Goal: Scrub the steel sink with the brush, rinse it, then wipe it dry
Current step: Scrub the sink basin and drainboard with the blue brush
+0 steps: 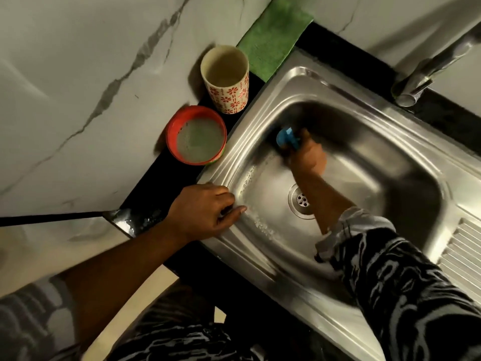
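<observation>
inside the steel sink (364,157) the right hand (309,157) grips the blue brush (285,136), the left hand (205,209) resting loose-fingered on the rim.

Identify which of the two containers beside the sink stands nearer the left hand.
The low red tub holding cloudy liquid is nearer the left hand; the taller flowered cup stands farther back, by the green cloth.

The steel sink (377,157) basin lies mostly open to me. The tap (426,74) overhangs its far edge; a cup (225,79) and red tub (196,135) fill the counter strip (156,183) alongside.
</observation>
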